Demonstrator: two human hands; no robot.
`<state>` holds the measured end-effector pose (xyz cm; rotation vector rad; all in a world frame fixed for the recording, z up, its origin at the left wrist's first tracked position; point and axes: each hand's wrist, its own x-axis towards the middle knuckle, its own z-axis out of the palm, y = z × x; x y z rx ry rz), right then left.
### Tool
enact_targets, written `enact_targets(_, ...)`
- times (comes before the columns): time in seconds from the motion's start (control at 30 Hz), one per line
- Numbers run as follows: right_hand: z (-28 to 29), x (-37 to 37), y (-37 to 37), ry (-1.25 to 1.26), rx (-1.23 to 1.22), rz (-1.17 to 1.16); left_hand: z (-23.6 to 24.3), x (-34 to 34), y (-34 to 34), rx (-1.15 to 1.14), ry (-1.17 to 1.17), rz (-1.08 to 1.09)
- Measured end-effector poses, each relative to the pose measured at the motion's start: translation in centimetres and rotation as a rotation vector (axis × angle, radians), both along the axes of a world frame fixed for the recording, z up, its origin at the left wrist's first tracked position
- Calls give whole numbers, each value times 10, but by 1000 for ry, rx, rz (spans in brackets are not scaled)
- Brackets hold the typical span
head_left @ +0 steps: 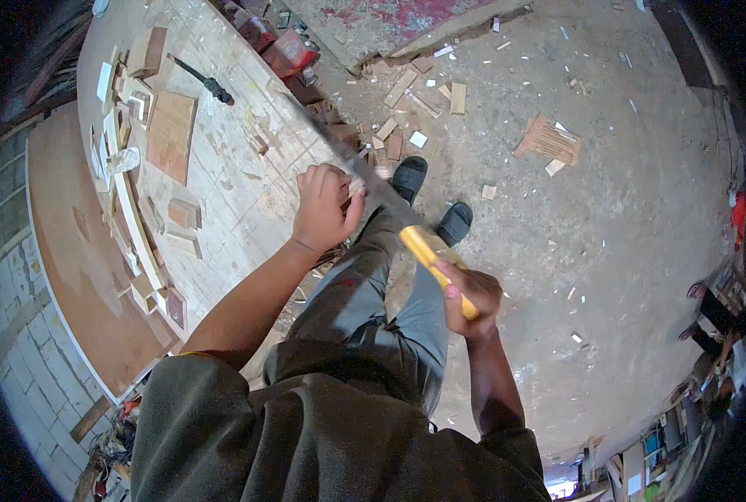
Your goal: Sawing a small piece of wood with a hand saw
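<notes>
My right hand (pixel 476 297) is closed around the yellow handle of a handsaw (pixel 423 248). The saw's grey blade, smeared by motion, slants up and left across the edge of the worktable (pixel 247 219). Close beside the blade, my left hand (pixel 321 207) rests at that edge with its fingers curled and thumb bent. It grips a small pale piece (pixel 356 186), likely wood and mostly hidden by the fingers. Whether the saw teeth touch the piece I cannot make out.
A wooden board (pixel 171 134), a black tool (pixel 214 86) and several small blocks (pixel 184 212) lie on the table. Wood offcuts (pixel 458 99) and a stack of thin strips (pixel 548 140) are scattered on the floor. My slippered feet (pixel 454 223) stand near the table edge.
</notes>
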<state>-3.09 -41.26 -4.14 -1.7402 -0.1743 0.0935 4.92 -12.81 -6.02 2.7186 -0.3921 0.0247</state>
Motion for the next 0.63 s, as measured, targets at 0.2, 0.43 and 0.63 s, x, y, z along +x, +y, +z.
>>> enact_targets(0.2, -36, -130, -107, 171, -280, -210, -1, 6, -7, 6, -18, 8)
enact_targets(0.43, -8, -168, -97, 265, -219, -518, 4, 4, -7, 40, -34, 7)
enact_targets(0.63, 7, -176, -89, 516, -95, -551, 1, 5, -9, 17, -65, -37)
